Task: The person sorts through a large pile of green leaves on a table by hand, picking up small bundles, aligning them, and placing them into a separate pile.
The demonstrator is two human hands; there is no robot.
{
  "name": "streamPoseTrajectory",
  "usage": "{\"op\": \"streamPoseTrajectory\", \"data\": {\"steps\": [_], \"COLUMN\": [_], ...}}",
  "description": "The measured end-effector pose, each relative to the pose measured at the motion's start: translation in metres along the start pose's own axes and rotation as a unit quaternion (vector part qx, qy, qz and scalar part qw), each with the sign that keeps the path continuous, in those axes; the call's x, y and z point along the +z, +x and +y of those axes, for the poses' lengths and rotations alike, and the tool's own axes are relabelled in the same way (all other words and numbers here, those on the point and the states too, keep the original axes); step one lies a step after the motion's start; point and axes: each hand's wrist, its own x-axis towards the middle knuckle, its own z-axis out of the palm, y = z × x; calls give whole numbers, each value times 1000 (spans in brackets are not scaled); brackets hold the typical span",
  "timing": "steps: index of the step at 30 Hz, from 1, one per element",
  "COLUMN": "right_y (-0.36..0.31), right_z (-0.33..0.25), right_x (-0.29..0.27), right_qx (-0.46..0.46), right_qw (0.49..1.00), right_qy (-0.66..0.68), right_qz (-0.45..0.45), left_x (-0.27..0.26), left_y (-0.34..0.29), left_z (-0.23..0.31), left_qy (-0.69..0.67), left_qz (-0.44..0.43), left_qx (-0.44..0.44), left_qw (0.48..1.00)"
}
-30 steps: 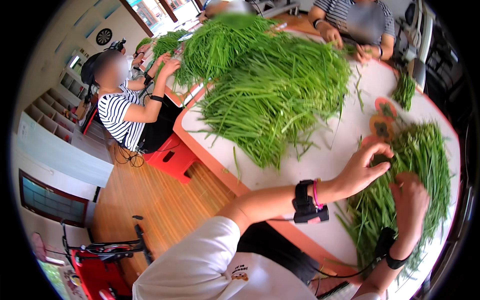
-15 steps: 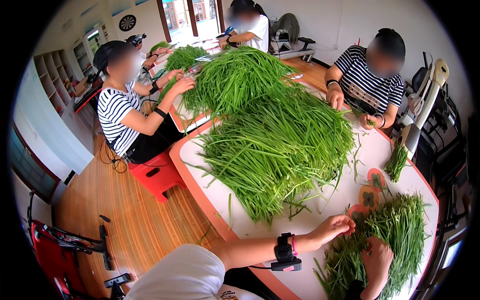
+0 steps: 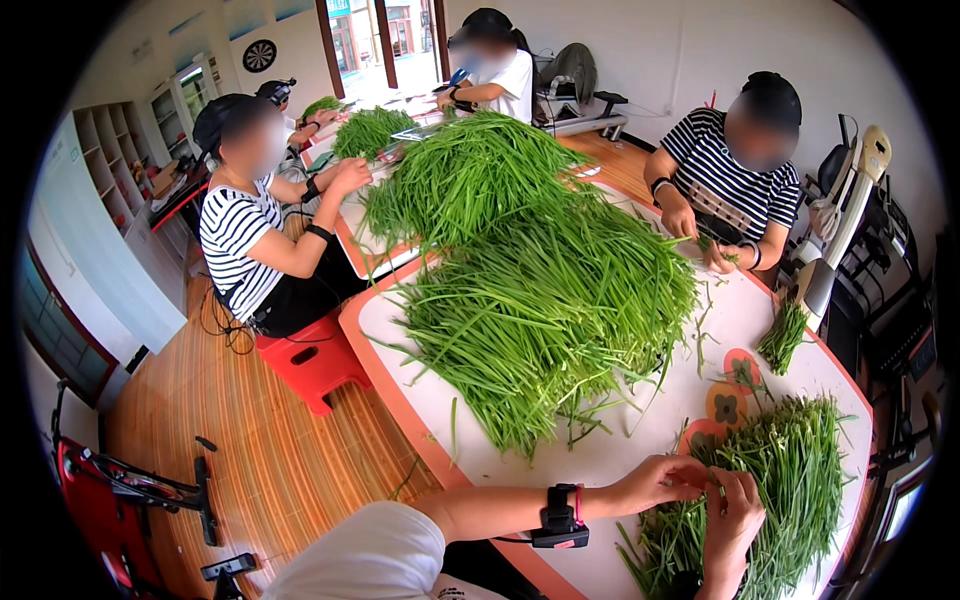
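Observation:
My left hand (image 3: 664, 483) and my right hand (image 3: 734, 512) meet over the left edge of a pile of green chives (image 3: 800, 470) at the table's near right. Fingertips of both hands are pinched close together, almost touching. What lies between them is too small or hidden to make out. Beneath and beside the right hand, the chives lie with their stems roughly lined up. A much larger heap of chives (image 3: 550, 320) covers the middle of the table, beyond my left hand.
The white table (image 3: 500, 465) has an orange rim and printed flowers. A small chive bundle (image 3: 783, 338) lies at the right edge. Across from me, a person in stripes (image 3: 735, 175) handles stalks. Another person (image 3: 255, 215) sits at left on a red stool (image 3: 312, 362). More people work farther back.
My right hand has lifted from the chive pile and moved up to my left hand. The left hand has shifted slightly left and down, its fingers now bent toward the right hand's.

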Motion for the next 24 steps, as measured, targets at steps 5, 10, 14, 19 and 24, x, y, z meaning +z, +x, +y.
{"op": "streamPoseTrajectory", "data": {"steps": [5,10,14,19,24], "right_y": [-2,-1,10,12,1], "right_z": [-10,-2,-11,-10,-17], "right_x": [0,4,-6,-20,-19], "right_qx": [41,67,149,68,94], "right_qw": [994,984,965,985,967], "right_qy": [96,161,204,155,235], "right_qz": [-29,-37,-76,-29,-23], "left_x": [-5,-9,-16,-12,-13], "left_y": [-3,-1,-4,12,-2], "left_z": [-1,0,15,23,0], "left_qy": [-17,-23,-124,-249,-131], "left_qz": [44,38,104,140,141], "left_qx": [-32,2,-16,-40,-79], "left_qw": [998,999,987,958,978]}}
